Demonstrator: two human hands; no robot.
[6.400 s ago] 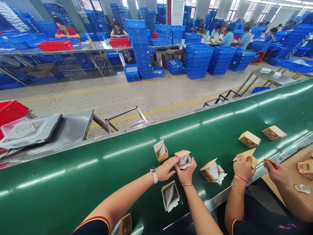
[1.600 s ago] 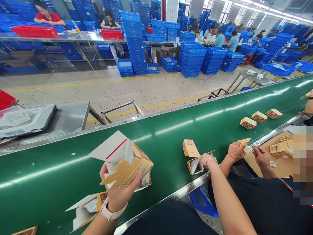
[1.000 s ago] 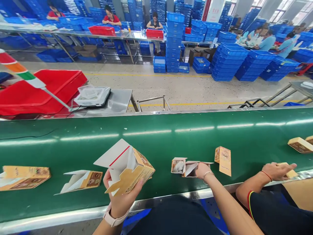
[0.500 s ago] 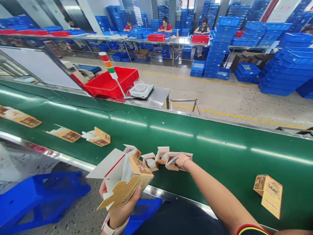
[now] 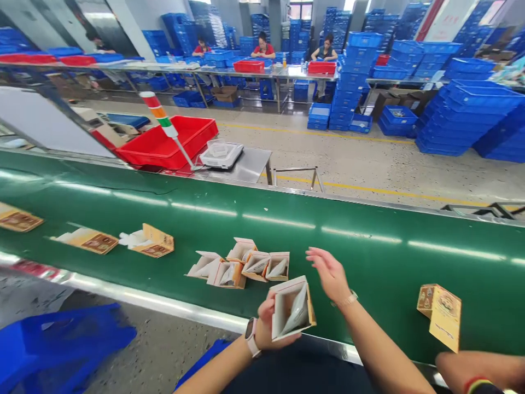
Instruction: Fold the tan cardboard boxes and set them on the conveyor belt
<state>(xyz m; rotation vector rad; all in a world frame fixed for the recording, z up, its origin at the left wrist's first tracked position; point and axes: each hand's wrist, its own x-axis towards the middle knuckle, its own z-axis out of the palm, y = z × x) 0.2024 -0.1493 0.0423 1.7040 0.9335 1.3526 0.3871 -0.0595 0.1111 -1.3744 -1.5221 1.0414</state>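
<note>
My left hand (image 5: 266, 323) is wrapped around a small carton (image 5: 305, 324). The carton's top is open toward me, and a pale packet (image 5: 298, 307) stands inside it. My right hand (image 5: 331, 273) hovers over the belt just right of the carton, fingers stretched out, with nothing in it. Beyond the held carton, several open cartons (image 5: 237, 278) stand in a cluster on the green belt, pale packets showing in them.
Flattened cartons lie along the green conveyor belt (image 5: 369, 268), including one folded carton (image 5: 446, 314) at right. Another person's arm (image 5: 479, 365) reaches in at bottom right. A red tub (image 5: 172, 145) and a scale (image 5: 221, 155) stand beyond the belt. Blue stools are below left.
My left hand has moved right with a carton, whose open top now faces me. My right hand has come out of the carton in the cluster and opened. The view has shifted rightward.
</note>
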